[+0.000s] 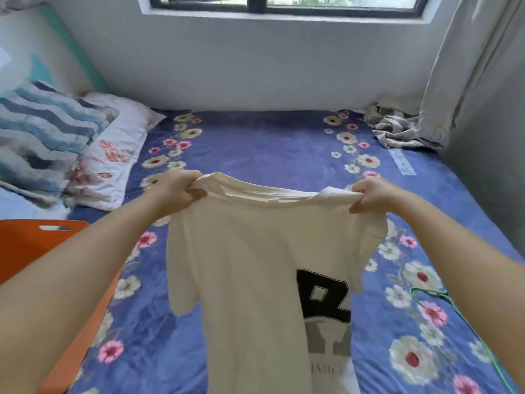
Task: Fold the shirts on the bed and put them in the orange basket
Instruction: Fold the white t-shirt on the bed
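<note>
At the left edge of the bed (255, 143) sits the orange basket (25, 251), a smooth, hard-looking tub with a rounded slot handle cut through its far rim; what shows of its inside is bare orange wall, and an arm hides the rest. The left hand (177, 191) and the right hand (372, 196) hold a white T-shirt (241, 265) up over the middle of the bed, each with fingers curled tight and clamped on a bunched shoulder seam, so the collar sags between them in a shallow curve. The shirt is soft, thin, matte cloth; its short sleeves droop at either side and its body hangs down toward the near edge, with a blocky black and grey print and faint lettering showing on the lower right. The bed cover is plush blue fabric patterned with white and pink flowers. At the left far corner lie a fuzzy blue-and-white wavy-striped pillow (42, 137) and a white floral pillow (113, 155). At the right far corner is a crumpled grey cloth (397, 129), below a pale curtain (468, 66). A thin green cord (443, 297) trails along the right edge.
</note>
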`<action>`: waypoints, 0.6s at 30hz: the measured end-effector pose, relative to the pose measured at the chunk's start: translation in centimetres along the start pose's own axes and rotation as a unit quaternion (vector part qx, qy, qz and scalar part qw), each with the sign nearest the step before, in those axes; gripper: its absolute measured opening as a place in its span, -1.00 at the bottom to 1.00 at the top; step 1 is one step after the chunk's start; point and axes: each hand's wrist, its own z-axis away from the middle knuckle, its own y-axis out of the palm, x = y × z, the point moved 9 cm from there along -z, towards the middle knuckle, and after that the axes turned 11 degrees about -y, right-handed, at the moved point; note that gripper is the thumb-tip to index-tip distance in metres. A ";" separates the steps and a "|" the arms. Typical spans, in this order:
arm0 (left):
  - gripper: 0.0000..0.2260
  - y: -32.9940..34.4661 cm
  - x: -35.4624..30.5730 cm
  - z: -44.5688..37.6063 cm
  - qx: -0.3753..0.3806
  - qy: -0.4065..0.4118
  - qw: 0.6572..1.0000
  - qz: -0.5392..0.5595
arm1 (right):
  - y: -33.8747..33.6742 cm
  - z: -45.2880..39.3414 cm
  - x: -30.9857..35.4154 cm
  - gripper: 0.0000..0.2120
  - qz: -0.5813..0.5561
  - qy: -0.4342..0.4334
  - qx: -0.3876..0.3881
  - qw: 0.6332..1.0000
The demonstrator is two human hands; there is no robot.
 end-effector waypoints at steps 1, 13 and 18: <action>-0.76 1.4 1.2 -2.4 -0.010 -0.008 1.000 -0.003 | 1.2 -2.0 -1.3 -0.78 0.001 0.016 0.012 1.000; -0.80 13.8 10.4 -14.8 -0.018 -0.129 0.991 0.034 | 8.5 -15.4 -9.2 -0.74 -0.051 0.109 -0.050 0.991; -0.71 17.2 12.6 -19.6 -0.049 -0.108 0.993 0.029 | 10.2 -20.3 -11.2 -0.74 -0.172 0.063 -0.192 0.964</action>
